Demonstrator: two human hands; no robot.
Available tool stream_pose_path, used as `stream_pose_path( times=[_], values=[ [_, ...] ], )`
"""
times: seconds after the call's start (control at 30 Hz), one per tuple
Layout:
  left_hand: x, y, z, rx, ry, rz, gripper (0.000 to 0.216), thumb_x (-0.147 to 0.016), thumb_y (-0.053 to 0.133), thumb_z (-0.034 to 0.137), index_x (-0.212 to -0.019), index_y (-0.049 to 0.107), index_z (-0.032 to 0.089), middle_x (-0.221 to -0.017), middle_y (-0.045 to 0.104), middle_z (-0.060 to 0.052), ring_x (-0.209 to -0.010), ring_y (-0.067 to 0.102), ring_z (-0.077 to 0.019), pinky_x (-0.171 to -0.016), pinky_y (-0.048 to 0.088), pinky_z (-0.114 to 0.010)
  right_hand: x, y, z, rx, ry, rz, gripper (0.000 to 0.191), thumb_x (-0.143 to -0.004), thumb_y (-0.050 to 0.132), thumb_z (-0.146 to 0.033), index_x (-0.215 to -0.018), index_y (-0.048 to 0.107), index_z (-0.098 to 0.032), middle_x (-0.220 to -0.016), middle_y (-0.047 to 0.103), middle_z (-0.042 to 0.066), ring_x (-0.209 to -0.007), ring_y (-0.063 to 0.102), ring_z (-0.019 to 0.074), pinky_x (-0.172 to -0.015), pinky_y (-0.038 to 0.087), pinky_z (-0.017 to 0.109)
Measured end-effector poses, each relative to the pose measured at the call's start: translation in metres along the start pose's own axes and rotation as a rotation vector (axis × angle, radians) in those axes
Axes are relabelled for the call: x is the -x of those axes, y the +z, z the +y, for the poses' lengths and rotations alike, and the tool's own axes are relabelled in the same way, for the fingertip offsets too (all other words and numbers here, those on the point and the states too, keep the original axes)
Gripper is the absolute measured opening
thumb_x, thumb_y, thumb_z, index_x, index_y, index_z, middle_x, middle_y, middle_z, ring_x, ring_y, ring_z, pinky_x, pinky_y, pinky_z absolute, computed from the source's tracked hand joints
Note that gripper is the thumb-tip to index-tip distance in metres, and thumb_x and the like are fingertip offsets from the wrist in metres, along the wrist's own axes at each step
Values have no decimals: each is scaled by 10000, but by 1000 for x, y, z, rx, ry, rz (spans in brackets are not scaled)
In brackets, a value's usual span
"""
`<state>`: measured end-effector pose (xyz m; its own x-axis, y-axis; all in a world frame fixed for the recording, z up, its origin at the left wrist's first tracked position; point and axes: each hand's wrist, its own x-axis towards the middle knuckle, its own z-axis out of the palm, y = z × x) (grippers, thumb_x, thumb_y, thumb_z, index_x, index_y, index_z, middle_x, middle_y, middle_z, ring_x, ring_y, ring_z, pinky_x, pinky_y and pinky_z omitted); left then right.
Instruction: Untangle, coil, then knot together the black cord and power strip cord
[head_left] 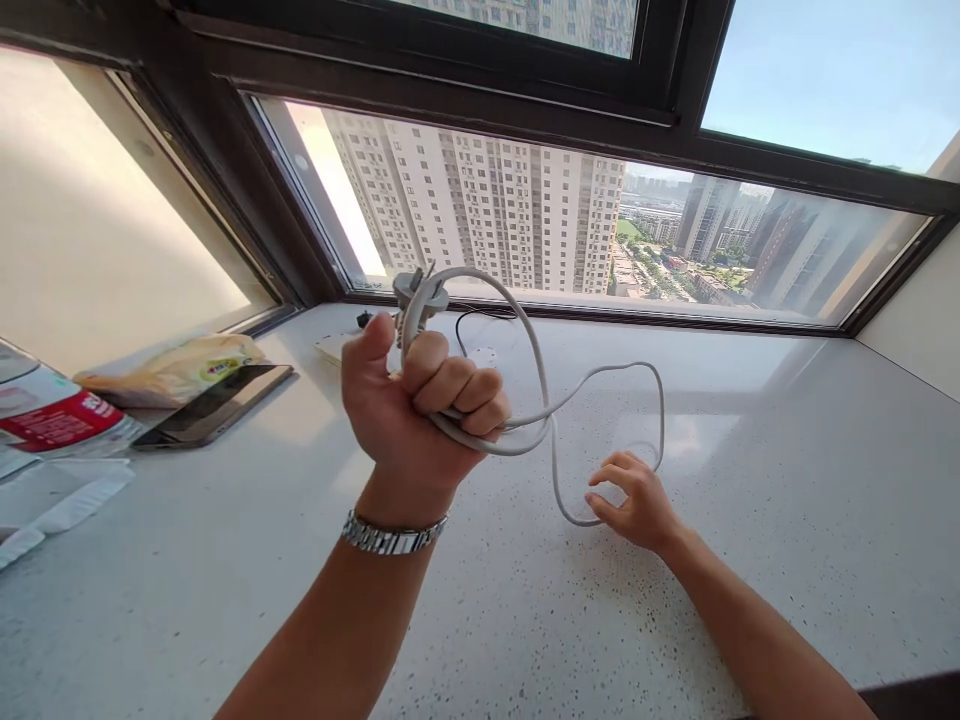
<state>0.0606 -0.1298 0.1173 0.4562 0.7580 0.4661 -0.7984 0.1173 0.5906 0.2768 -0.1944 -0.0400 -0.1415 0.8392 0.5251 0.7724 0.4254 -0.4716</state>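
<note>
My left hand is raised above the white stone sill, fist closed round a bundle of grey power cable. The cable's plug sticks up out of the fist. A steel watch sits on that wrist. Loose loops of the cable hang to the right and down onto the sill. My right hand rests low on the sill, fingers curled and pinching the lowest loop near its end.
A dark phone lies at the left beside a yellowish packet and a plastic bottle with a red label. A white power strip lies behind my left hand. The dark window frame runs along the back.
</note>
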Motion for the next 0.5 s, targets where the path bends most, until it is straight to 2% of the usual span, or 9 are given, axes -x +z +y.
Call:
stream_pose_path(
  times=[0.07,0.13,0.2,0.23,0.3,0.37,0.4,0.43,0.5],
  values=[
    [0,1,-5,-19,-120,3,576,-892,366,526,-464,143,211,-418,-14,61,-377,61,-89,-295,145,-217,-2,-5,11,38,57,315,114,-823,577,-304,-856,586,-195,-853,572,61,-833,551,199,-728,461,343],
    [1,2,-9,-60,-258,-51,556,-873,412,491,-454,174,214,-406,1,63,-366,76,-90,-287,155,-210,-4,-12,23,131,135,594,277,-804,601,-386,-994,545,-192,-1002,543,101,-990,520,250,-836,446,429],
    [2,3,-10,-94,-385,-153,539,-832,495,455,-450,201,214,-389,35,64,-355,104,-85,-285,167,-200,-6,-20,36,173,238,673,484,-754,635,-477,-1120,512,-185,-1166,508,145,-1135,455,302,-919,392,500],
    [3,3,-9,-102,-427,-202,534,-812,529,442,-449,210,214,-385,52,64,-352,119,-84,-287,173,-197,-7,-24,43,144,295,620,526,-733,642,-515,-1122,528,-180,-1192,515,153,-1154,448,319,-928,382,508],
    [2,0,-6,-103,-459,-238,536,-807,547,440,-445,220,215,-385,68,62,-353,145,-86,-293,189,-196,-7,-33,55,-24,418,369,474,-718,632,-572,-964,613,-168,-1062,607,137,-1049,530,321,-867,420,464],
    [0,-6,1,-110,-415,-156,549,-850,490,462,-441,219,217,-396,57,60,-353,171,-91,-304,212,-195,-6,-42,65,-289,554,85,433,-726,619,-595,-731,624,-162,-777,642,87,-801,601,258,-740,457,387],
    [-2,-10,6,-125,-366,-88,559,-877,443,471,-437,213,216,-402,46,58,-352,184,-92,-309,219,-192,-5,-45,67,-442,629,-4,436,-731,623,-593,-671,609,-162,-663,613,55,-685,594,215,-682,458,352],
    [-4,-13,10,-148,-302,-18,566,-902,391,471,-434,204,213,-407,35,56,-351,193,-92,-313,219,-187,-5,-48,69,-601,702,-46,429,-729,639,-581,-653,600,-160,-590,576,24,-600,568,175,-640,456,325],
    [-6,-18,17,-206,-164,94,573,-934,301,452,-428,193,206,-414,20,51,-349,202,-89,-320,203,-176,-5,-51,66,-925,809,-28,398,-700,692,-547,-693,609,-157,-528,511,-27,-515,523,124,-596,460,292]
  ],
)
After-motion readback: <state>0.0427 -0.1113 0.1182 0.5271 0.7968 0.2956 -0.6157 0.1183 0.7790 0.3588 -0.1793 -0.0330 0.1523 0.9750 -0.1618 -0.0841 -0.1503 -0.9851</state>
